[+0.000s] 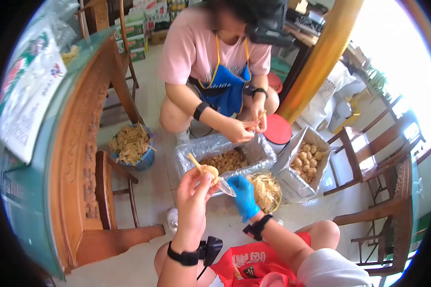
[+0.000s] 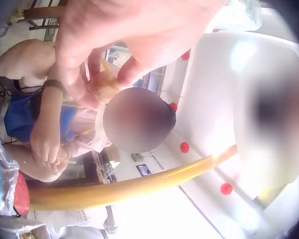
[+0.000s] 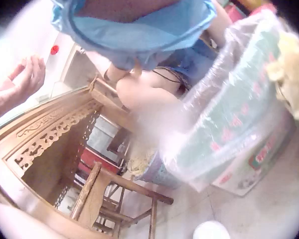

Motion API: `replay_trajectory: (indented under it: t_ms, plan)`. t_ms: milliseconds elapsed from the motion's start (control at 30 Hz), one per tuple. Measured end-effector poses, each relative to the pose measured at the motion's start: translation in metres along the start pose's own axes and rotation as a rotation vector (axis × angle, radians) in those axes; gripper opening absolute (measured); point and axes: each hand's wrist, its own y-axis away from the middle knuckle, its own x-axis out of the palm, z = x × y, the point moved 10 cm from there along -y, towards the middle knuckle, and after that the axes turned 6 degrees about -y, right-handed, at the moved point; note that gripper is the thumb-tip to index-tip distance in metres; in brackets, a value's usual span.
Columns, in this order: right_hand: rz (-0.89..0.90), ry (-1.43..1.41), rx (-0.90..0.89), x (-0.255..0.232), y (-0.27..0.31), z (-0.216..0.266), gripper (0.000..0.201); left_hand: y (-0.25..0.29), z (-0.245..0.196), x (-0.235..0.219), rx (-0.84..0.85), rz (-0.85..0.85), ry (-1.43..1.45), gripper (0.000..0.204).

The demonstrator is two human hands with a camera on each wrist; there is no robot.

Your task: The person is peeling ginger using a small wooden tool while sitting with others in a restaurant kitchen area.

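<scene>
My bare left hand (image 1: 192,193) is raised in front of me, pinching a pale yellow, rounded piece with a thin stalk (image 1: 209,171) between thumb and fingers. The left wrist view shows that piece (image 2: 103,85) at the fingertips. A clear, pointed strip (image 1: 225,187) slants from below the piece toward my right hand (image 1: 244,197), which wears a blue glove; whether the glove holds it I cannot tell. The gloved hand is beside a basin of pale strips (image 1: 266,191). Mostly the glove's cuff (image 3: 134,37) fills the top of the right wrist view, hiding the fingers.
A foil-lined box (image 1: 196,148) of tan pieces stands ahead, another box (image 1: 316,178) of round pieces to its right. A person (image 1: 210,57) sits opposite, hands together. A blue bucket (image 1: 146,160) of strips stands left, near a carved table (image 1: 76,158). Wooden chairs (image 1: 364,153) stand right.
</scene>
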Motion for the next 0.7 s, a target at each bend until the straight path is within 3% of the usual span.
replay_trajectory:
  t_ms: [67, 133, 233, 367, 467, 600, 633, 700]
  plan:
    - [-0.136, -0.049, -0.122, -0.028, -0.033, 0.048, 0.024, -0.002, 0.004, 0.009, 0.037, 0.061, 0.023, 0.024]
    - [-0.188, -0.023, -0.229, -0.046, -0.062, 0.051, 0.027, -0.003, 0.012, 0.018, 0.047, 0.124, -0.012, 0.024]
    - [-0.059, 0.641, -0.060, -0.060, -0.078, 0.032, 0.034, -0.015, 0.024, 0.016, 0.109, 0.169, -0.023, 0.025]
    - [-0.070, 0.361, -0.043, -0.085, -0.062, 0.080, 0.031, -0.023, 0.023, 0.014, 0.179, 0.143, -0.083, 0.032]
    - [0.202, 0.332, -0.062, -0.076, -0.038, 0.121, 0.032, -0.022, 0.025, 0.035, 0.162, 0.241, -0.082, 0.035]
    - [0.334, 0.057, -0.100, -0.062, 0.001, 0.170, 0.036, -0.026, 0.041, 0.067, 0.153, 0.345, -0.116, 0.035]
    - [0.325, 0.058, -0.086, -0.062, 0.005, 0.170, 0.036, -0.029, 0.050, 0.072, 0.137, 0.350, -0.113, 0.035]
    - [0.266, 0.169, -0.232, -0.066, 0.007, 0.179, 0.035, -0.034, 0.062, 0.081, 0.212, 0.357, -0.293, 0.034]
